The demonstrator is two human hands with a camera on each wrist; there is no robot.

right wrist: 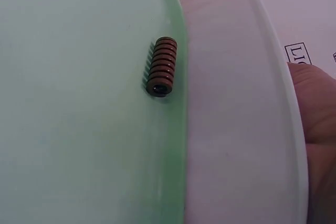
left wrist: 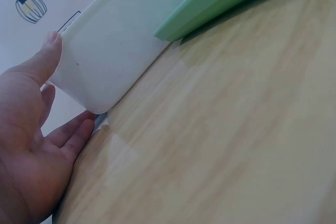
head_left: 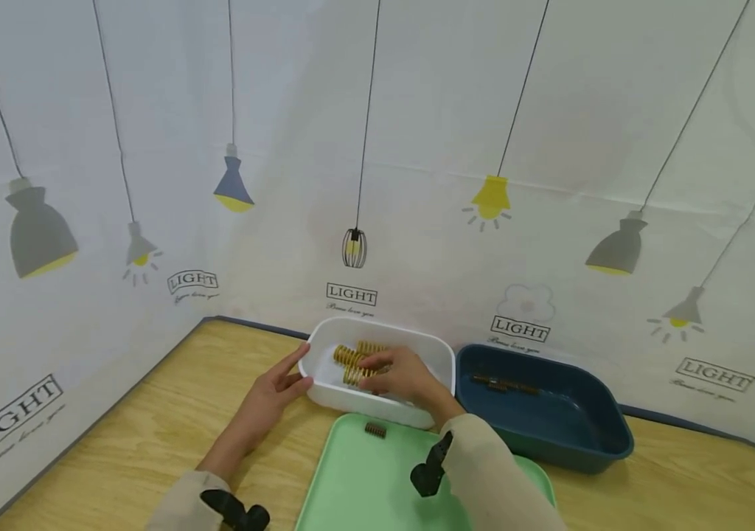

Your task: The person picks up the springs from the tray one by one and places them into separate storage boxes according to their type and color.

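Observation:
My left hand (head_left: pixel 270 394) is at the left end of a white plastic bin (head_left: pixel 371 402). Its thumb (left wrist: pixel 48 59) touches the rim, and other fingers reach toward the bottom corner. Inside the bin lie several gold coil springs (head_left: pixel 346 355). Over them is my right hand (head_left: pixel 400 375), thumb and forefinger parted around one gold spring (head_left: pixel 354 376); whether they pinch it is unclear. The right wrist view shows only part of that hand (right wrist: pixel 317 108), behind the bin's wall. A short brown coil spring (right wrist: pixel 162 66) lies on the green tray (head_left: pixel 364 479), near its far edge.
A dark blue bin (head_left: pixel 570 413) stands to the right of the white bin, with several brown springs (head_left: pixel 503 384) inside. Both bins stand at the back of the wooden table (head_left: pixel 218 369), before a lamp-patterned curtain (head_left: pixel 417 147). My right forearm crosses above the tray.

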